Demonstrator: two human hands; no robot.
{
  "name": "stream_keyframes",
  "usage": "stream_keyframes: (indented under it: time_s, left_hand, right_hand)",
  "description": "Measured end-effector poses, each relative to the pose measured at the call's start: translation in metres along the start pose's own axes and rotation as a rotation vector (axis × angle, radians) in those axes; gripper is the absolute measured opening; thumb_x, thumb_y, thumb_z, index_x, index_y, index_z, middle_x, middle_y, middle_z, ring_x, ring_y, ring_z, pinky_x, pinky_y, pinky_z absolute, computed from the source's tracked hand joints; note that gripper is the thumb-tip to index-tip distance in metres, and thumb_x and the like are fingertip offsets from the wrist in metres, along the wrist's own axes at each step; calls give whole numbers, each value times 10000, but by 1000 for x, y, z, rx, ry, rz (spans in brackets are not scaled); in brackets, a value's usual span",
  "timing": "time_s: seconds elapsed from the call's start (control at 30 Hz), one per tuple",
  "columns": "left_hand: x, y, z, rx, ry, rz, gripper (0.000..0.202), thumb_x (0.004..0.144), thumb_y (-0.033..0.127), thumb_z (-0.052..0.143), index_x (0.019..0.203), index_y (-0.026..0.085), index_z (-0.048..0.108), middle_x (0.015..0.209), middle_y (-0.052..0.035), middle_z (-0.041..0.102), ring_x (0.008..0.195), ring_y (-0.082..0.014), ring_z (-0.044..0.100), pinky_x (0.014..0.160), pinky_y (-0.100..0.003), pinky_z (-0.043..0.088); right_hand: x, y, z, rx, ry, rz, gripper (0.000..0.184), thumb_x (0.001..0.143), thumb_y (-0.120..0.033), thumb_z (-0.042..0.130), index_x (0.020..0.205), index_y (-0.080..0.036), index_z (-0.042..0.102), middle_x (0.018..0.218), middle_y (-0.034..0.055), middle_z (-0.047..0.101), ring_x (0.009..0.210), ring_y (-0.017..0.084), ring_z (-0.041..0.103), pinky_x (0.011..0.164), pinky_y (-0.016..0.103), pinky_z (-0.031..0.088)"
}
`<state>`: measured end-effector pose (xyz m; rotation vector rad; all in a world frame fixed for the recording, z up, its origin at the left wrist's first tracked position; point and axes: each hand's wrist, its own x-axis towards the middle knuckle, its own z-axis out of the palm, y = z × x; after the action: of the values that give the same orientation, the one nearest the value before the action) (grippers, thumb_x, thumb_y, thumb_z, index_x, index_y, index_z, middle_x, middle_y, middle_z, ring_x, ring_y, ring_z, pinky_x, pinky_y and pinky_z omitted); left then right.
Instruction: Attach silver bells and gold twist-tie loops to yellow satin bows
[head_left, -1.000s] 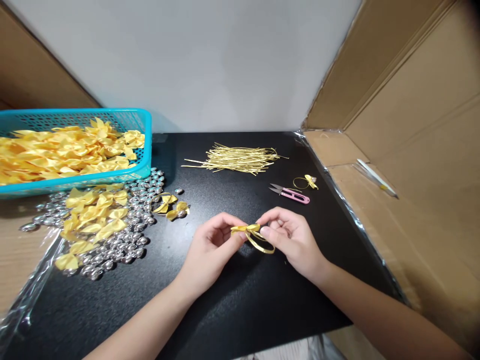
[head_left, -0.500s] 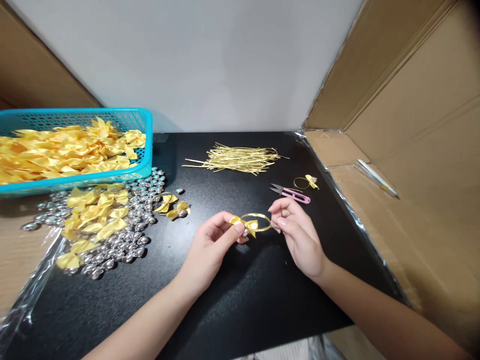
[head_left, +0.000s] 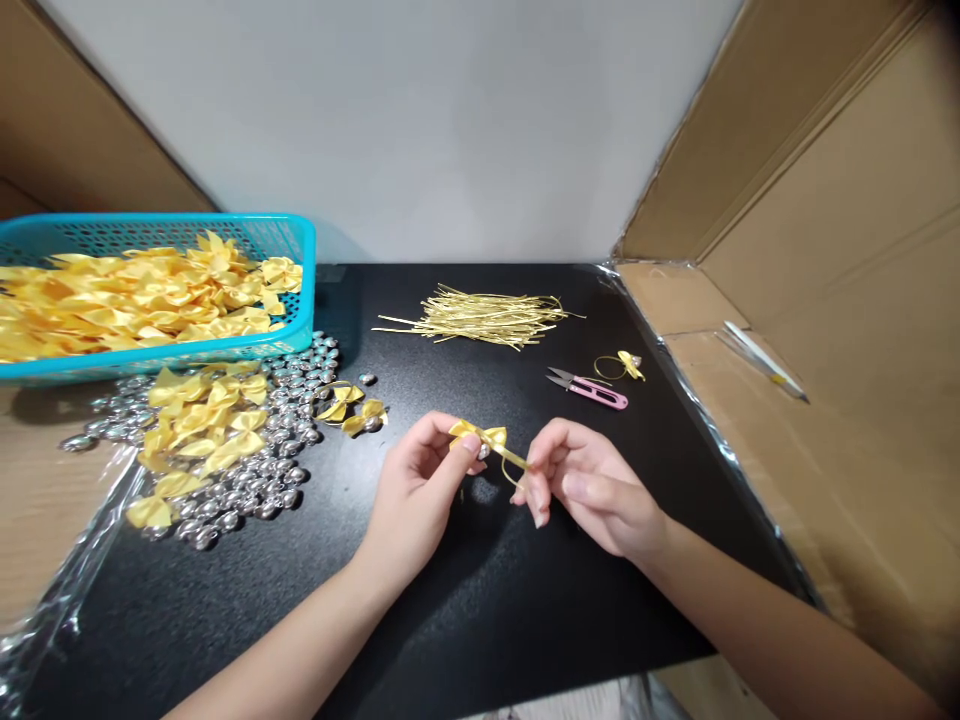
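My left hand pinches a yellow ribbon bow between thumb and fingers, with a small silver bell at its middle. From the bow a gold cord runs as a loop toward my right hand. The curled fingers of that hand meet the cord's far end; their exact grip is partly hidden. Both hands are above the black tabletop. Beyond my right hand lie pink thread snips, blades pointing left. Past them rests another bow with a cord loop.
On the left, a blue basket is full of yellow bows. In front of it spread silver bells with more bows on top. A bundle of gold cords lies at the back. White tweezers lie on cardboard at the right.
The cord loop has turned from lying wide and flat to slanting down to the right. My right hand's fingers have moved lower and onto the loop. My left hand still holds the bow.
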<state>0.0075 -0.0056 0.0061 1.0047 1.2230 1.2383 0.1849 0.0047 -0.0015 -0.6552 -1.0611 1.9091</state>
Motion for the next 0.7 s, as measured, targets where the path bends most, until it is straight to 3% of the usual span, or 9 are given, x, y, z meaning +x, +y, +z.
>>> stream_keyframes:
  time_s: [0.4,0.57,0.7]
  left_hand:
    - [-5,-3,-3,175,12,182,115,813,232,671,732,190,600,677,26,647,627,-108,588,612,-198,471]
    - [-5,0,-1,197,35,169,138,809,243,668,710,192,588,634,31,624,581,-108,568,578,-201,458]
    - [-5,-1,-1,203,49,149,139,812,247,666,710,190,589,621,36,609,564,-101,551,564,-196,447]
  right_hand:
    - [0,6,1,-110,193,-94,290,746,-341,775,739,-208,517,641,-57,549,551,95,582,668,294,570]
    - [3,8,3,-142,300,-6,305,663,-298,828,714,-200,543,673,-52,557,572,85,566,608,245,539]
    - [4,10,7,-281,306,69,266,612,-256,837,709,-187,599,646,-40,562,578,92,530,558,234,487]
